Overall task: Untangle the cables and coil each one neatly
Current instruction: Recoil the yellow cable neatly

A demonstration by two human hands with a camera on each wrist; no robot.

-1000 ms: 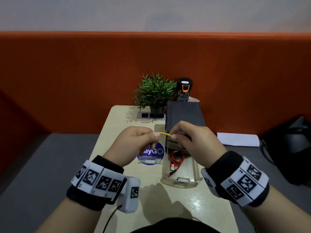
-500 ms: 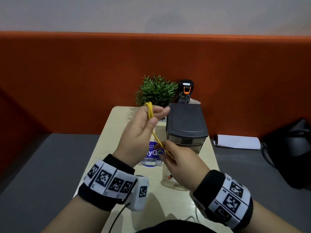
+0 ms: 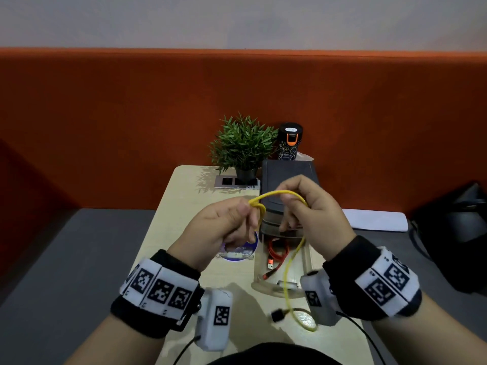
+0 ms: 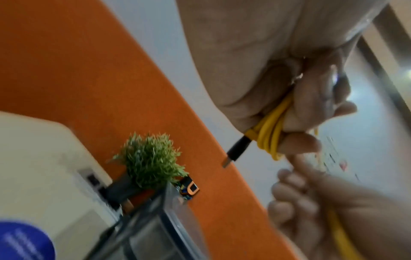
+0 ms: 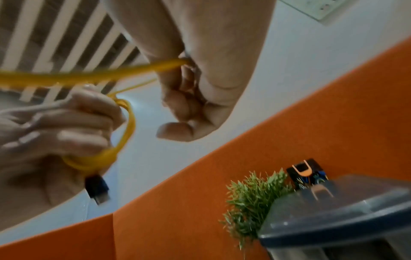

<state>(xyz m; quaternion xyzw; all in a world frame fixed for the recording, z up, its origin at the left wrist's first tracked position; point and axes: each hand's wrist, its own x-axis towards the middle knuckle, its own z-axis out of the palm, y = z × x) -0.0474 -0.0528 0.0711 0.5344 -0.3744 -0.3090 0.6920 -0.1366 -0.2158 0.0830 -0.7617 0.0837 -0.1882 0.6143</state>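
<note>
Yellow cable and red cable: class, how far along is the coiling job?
Done: a few yellow cable loops gathered in the left hand. In hand: the right hand feeds more. Left: its tail dangles to the table; the red cable lies loose in the clear tray.
</note>
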